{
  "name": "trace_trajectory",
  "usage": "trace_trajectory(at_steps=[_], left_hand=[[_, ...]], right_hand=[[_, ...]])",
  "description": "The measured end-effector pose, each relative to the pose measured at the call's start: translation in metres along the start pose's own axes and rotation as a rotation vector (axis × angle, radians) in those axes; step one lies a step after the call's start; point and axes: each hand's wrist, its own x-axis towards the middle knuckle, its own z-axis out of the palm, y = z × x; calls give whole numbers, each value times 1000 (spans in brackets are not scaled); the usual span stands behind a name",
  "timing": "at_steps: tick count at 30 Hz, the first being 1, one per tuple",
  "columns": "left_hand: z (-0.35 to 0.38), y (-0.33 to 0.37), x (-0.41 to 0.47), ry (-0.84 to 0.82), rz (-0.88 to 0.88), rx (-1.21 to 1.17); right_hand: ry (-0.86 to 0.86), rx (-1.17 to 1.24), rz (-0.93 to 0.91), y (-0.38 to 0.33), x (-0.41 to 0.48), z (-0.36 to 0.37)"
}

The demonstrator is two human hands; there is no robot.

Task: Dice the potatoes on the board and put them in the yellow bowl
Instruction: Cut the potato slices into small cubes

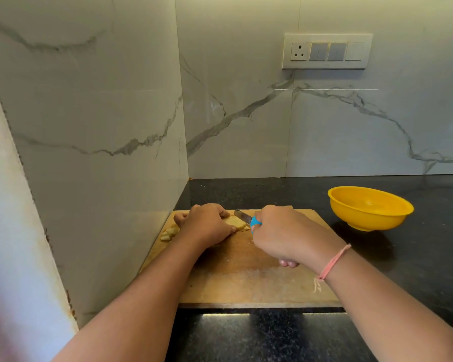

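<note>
Black speckled stone counter (272,338) bears a rectangular wooden chopping board (246,278). Round yellow plastic bowl (369,207) stands well right of the right fingers. Left hand (207,226), fingers curled, pins a pale potato slab (234,222). Right hand (283,231) grips a blue-handled knife (247,218), blade at the slab beside the left fingertips. Diced potato pieces (169,232) lie just left of the left hand

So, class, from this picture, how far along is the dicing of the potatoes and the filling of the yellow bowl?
Done: a few diced pieces lie at the left edge of the board. In hand: the left hand holds a potato slab while the right hand grips the knife against it. Left: finish dicing, then move everything into the yellow bowl, which looks empty.
</note>
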Motion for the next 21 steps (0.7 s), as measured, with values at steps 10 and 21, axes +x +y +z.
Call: trace_trajectory(at_steps=[10,21], left_hand=[[1,0,0,9,0,13],[0,-2,-3,19,6,14]], right_hand=[[-98,72,25,-10,12,-6],[-86,-80,4,6,-38,-3]])
